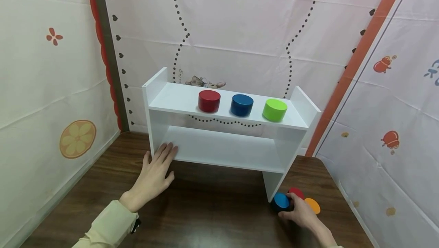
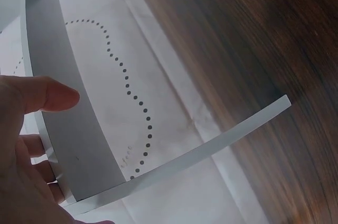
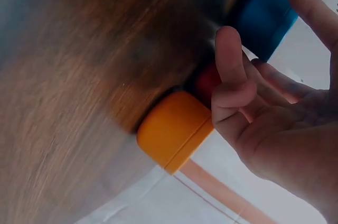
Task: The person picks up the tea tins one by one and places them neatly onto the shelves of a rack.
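Observation:
A white two-tier shelf (image 1: 223,149) stands on the table. My left hand (image 1: 156,175) rests its fairly straight fingers on the left end of the lower board; in the left wrist view the thumb (image 2: 55,94) overlaps the board's underside. At the foot of the right side panel, my right hand (image 1: 302,210) holds a blue cylindrical block (image 1: 282,201) between thumb and fingers. A red block (image 1: 296,192), partly hidden by this hand, and an orange block (image 3: 171,129) sit beside it on the table. On the top board stand red (image 1: 209,101), dark blue (image 1: 242,105) and green (image 1: 275,110) blocks in a row.
A dark wooden table (image 1: 205,217) carries the shelf. Printed cloth hangs behind (image 1: 236,19) and along the left (image 1: 44,88) and right (image 1: 387,99) sides. The shelf's side panels rise above the top board at both ends.

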Demonstrator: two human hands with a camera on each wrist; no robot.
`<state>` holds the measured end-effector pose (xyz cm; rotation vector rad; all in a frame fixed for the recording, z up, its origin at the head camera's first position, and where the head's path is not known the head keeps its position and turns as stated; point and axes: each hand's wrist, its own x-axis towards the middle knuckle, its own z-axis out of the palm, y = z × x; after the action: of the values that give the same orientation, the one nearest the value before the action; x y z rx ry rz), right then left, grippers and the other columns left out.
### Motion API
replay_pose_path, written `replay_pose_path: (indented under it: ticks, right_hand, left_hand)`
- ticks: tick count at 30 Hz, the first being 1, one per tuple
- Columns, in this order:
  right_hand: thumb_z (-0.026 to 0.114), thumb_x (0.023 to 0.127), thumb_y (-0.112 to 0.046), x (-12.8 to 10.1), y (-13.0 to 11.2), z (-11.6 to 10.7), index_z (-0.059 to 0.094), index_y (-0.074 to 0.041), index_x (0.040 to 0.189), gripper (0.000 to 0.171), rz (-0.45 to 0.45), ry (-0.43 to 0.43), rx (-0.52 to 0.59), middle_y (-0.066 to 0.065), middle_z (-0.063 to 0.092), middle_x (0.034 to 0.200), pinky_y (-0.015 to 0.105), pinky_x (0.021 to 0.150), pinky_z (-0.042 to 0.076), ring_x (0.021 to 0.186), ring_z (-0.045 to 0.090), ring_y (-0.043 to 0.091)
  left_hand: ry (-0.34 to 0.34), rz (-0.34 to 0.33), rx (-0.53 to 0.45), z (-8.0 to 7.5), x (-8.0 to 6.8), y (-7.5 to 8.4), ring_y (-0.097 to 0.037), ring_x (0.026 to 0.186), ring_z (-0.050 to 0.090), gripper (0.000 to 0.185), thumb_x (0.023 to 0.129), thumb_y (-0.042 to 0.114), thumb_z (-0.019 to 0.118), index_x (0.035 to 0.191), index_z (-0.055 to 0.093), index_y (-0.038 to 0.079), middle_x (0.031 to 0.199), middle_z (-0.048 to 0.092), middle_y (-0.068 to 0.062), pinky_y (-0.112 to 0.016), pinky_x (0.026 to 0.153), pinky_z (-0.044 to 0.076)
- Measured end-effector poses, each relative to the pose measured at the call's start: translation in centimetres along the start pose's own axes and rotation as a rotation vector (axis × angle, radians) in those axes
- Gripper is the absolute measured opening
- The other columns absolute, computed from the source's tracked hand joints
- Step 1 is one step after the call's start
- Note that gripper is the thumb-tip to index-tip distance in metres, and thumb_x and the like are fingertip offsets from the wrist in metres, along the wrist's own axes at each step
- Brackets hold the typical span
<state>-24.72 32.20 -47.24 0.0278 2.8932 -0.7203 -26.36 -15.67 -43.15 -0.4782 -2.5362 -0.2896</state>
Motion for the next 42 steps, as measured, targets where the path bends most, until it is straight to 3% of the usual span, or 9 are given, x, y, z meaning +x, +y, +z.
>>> replay_pose_path:
  ticks: [5,13,25,34,42]
  right_hand:
    - [0.085,0.069,-0.027,0.6,-0.1,0.4,0.054,0.003,0.123,0.070,-0.050,0.032,-0.015,0.018,0.063,0.115,0.051,0.087,0.052,0.095,0.061,0.025]
    - [0.087,0.066,-0.021,1.0,-0.1,0.8,0.056,0.001,0.115,0.062,-0.066,0.058,0.000,0.016,0.063,0.110,0.051,0.086,0.053,0.092,0.060,0.025]
    - [0.087,0.066,-0.028,-0.2,0.0,0.5,0.056,0.000,0.114,0.064,-0.025,0.029,0.007,0.015,0.065,0.109,0.050,0.085,0.053,0.089,0.060,0.022]
    - [0.088,0.065,-0.026,-1.9,-2.3,-0.1,0.057,-0.004,0.113,0.061,-0.080,0.035,0.056,0.011,0.065,0.110,0.048,0.085,0.055,0.091,0.062,0.021]
    - [0.087,0.065,-0.030,-2.9,-5.4,-0.8,0.057,-0.005,0.120,0.068,-0.165,0.024,0.097,0.008,0.064,0.111,0.043,0.084,0.056,0.091,0.058,0.017]
  left_hand:
    - [-0.008,-0.002,-0.002,0.0,0.0,0.0,-0.035,0.143,0.031,0.075,0.082,0.020,0.071,0.147,0.037,0.008,0.154,0.036,-0.016,-0.073,0.102,0.025]
    - [-0.006,0.000,0.002,-0.1,0.0,-0.1,-0.033,0.142,0.032,0.074,0.082,0.020,0.070,0.147,0.037,0.008,0.154,0.036,-0.015,-0.073,0.101,0.028]
    - [0.000,-0.004,-0.012,-0.2,0.0,0.1,-0.034,0.142,0.033,0.073,0.082,0.020,0.071,0.147,0.039,0.008,0.153,0.038,-0.015,-0.073,0.099,0.030]
    - [0.005,-0.004,-0.014,-0.2,-0.1,0.0,-0.034,0.142,0.033,0.073,0.082,0.020,0.071,0.146,0.039,0.008,0.153,0.038,-0.015,-0.072,0.098,0.031]
    - [0.003,-0.012,-0.026,-0.1,-0.1,0.1,-0.035,0.141,0.033,0.073,0.081,0.019,0.071,0.146,0.040,0.008,0.152,0.038,-0.016,-0.073,0.098,0.031]
